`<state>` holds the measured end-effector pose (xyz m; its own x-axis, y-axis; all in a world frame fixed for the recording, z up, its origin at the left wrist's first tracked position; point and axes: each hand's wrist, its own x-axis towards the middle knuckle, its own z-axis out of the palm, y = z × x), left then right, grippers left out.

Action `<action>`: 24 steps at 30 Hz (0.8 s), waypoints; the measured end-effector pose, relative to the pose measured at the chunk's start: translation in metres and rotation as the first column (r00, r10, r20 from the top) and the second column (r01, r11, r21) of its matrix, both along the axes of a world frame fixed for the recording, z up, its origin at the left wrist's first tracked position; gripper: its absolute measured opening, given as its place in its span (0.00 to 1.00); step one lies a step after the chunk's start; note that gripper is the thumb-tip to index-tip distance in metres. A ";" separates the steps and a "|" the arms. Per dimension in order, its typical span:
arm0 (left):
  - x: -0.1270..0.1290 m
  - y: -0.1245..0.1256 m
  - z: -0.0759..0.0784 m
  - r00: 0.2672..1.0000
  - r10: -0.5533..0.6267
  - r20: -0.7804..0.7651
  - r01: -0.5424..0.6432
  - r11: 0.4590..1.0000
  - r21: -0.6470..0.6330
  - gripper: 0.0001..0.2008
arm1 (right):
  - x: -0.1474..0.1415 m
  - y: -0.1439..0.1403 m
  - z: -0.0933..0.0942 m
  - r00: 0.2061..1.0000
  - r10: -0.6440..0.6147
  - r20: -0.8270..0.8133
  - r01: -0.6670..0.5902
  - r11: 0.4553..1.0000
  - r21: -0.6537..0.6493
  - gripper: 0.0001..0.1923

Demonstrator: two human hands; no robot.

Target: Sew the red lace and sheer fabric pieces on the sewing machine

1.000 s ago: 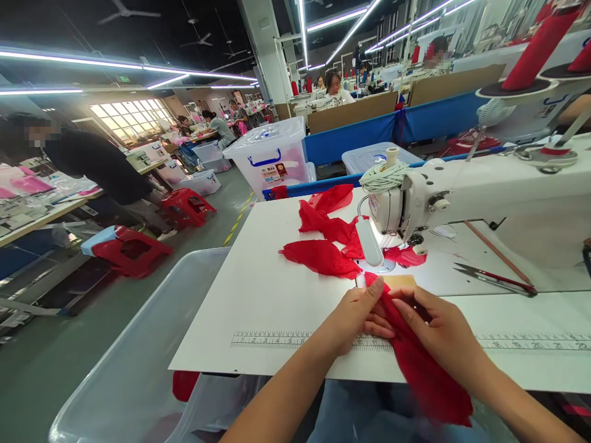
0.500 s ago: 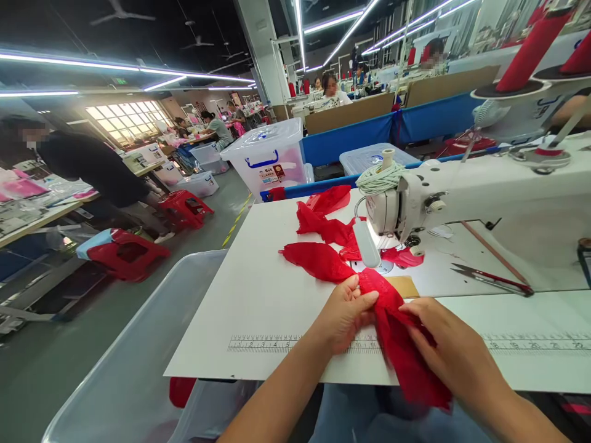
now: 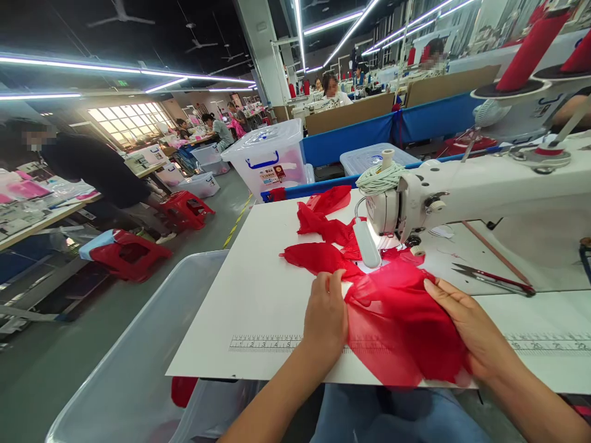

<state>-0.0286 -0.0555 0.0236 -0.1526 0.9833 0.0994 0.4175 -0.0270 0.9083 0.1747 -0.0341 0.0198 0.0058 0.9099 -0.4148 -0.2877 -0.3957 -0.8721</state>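
Both hands press flat, fingers spread, on a sheer red fabric piece [image 3: 397, 320]: left hand [image 3: 325, 314] on its left edge, right hand [image 3: 466, 323] on its right, neither grip clenched. It lies on the white counter [image 3: 258, 289] just before the sewing machine [image 3: 462, 197]. Keeping it taut and wrinkle-free seems wise. Left of the machine, a clear bin's [image 3: 138, 363] contents are unclear.

Fabric [image 3: 397, 314] under both hands: solid red, sheer, no print. Sewn pieces [image 3: 323, 234] behind it: same red. Sewing machine [image 3: 484, 191]: white, with off-white cord [image 3: 381, 178] wound on top. Table [image 3: 258, 283]: white, black ruler markings [image 3: 268, 343] along front edge. Snips [image 3: 494, 278]: red and dark grey. Thread cones [image 3: 530, 49]: red. Bin [image 3: 272, 157]: clear, blue handle. Stools [image 3: 129, 251]: red. Partition [image 3: 351, 138]: blue.
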 end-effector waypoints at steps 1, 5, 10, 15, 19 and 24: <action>0.003 -0.001 0.004 0.997 -0.045 0.065 0.047 0.998 -0.029 0.09 | -0.001 -0.002 0.001 0.998 0.035 0.056 -0.039 0.997 0.068 0.19; 0.010 0.009 0.012 0.696 -0.144 0.703 0.557 0.726 -0.403 0.21 | -0.011 -0.020 0.004 0.793 0.136 0.594 -0.493 0.716 0.494 0.13; 0.008 0.034 0.002 0.436 0.059 0.898 0.585 0.740 -0.332 0.14 | -0.016 -0.036 -0.006 0.390 -0.195 0.900 -0.882 0.203 0.426 0.13; 0.010 0.037 -0.007 0.408 0.012 0.913 0.601 0.749 -0.278 0.13 | 0.009 -0.018 -0.020 0.562 -0.194 0.804 -0.531 0.661 0.530 0.13; 0.015 0.036 -0.008 0.349 -0.043 0.936 0.630 0.750 -0.200 0.18 | 0.013 -0.008 -0.027 0.471 -0.135 0.872 -0.471 0.797 0.378 0.21; 0.013 0.035 -0.015 0.417 -0.025 0.908 0.590 0.768 -0.250 0.16 | 0.010 -0.002 -0.026 0.473 -0.173 0.864 -0.397 0.834 0.384 0.15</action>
<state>-0.0155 -0.0204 0.0088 0.4479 0.8222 -0.3513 -0.4694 0.5506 0.6903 0.1846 -0.0363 -0.0057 -0.0316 0.9751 0.2197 0.7073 0.1771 -0.6844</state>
